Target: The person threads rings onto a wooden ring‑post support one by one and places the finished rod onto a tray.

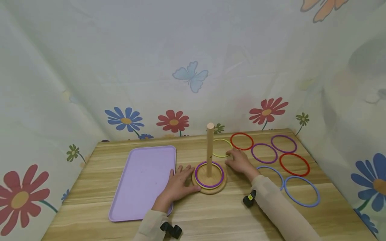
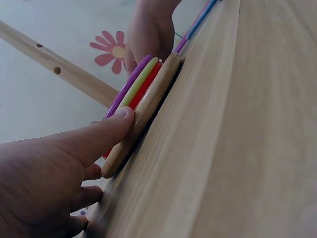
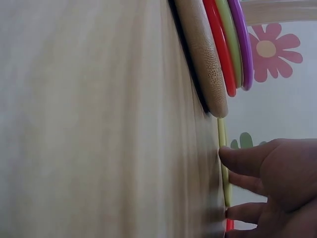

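Note:
A wooden peg (image 1: 209, 147) stands upright on a round wooden base (image 1: 213, 192). Stacked around it are a purple ring (image 2: 130, 82), a yellow-green ring (image 2: 140, 79) and a red ring (image 2: 145, 87), purple on top. My left hand (image 1: 178, 184) is spread at the base's left side, its thumb against the base edge and its other fingertips on the table. Beyond the base on the right, my right hand (image 1: 239, 161) reaches down to a yellow ring (image 1: 221, 156) lying flat. Its thumb and fingertips are apart, right at that ring's near edge.
A light purple tray (image 1: 144, 180) lies to the left of the base. On the right lie two red rings (image 1: 308, 169), two purple rings (image 1: 276, 157) and two blue rings (image 1: 318, 197). A flower-printed curtain (image 1: 135, 83) hangs behind the wooden table (image 1: 211, 214).

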A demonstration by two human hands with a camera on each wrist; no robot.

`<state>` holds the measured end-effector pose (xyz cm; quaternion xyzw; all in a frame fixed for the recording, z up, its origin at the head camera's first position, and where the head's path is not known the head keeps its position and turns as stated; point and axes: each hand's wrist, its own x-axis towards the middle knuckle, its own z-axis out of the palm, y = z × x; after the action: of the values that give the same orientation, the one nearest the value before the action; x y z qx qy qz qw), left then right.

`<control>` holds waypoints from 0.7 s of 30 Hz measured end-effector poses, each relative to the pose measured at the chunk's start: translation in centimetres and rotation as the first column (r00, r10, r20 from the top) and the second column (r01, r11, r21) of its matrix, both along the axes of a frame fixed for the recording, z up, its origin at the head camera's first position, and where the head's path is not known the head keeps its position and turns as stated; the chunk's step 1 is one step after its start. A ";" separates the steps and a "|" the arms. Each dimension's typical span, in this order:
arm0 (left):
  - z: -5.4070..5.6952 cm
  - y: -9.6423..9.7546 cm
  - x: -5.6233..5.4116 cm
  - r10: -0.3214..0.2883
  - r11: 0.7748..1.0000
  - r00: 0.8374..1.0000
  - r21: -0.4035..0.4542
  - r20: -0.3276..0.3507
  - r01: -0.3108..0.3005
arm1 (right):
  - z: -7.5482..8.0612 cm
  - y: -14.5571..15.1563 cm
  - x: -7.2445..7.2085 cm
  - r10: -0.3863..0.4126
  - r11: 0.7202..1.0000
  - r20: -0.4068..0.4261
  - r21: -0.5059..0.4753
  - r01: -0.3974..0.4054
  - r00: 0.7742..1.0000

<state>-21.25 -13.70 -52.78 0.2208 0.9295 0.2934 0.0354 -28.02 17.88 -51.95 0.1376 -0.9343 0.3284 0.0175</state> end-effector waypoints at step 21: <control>0.0 0.0 0.0 0.000 1.000 1.000 0.011 0.009 0.000 | -0.9 -0.2 0.8 -0.165 0.981 0.016 -0.101 0.166 0.986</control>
<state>-21.22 -13.75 -52.79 0.2198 0.9277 0.2993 0.0383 -27.27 17.69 -52.84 0.0571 -0.9247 0.3734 0.0481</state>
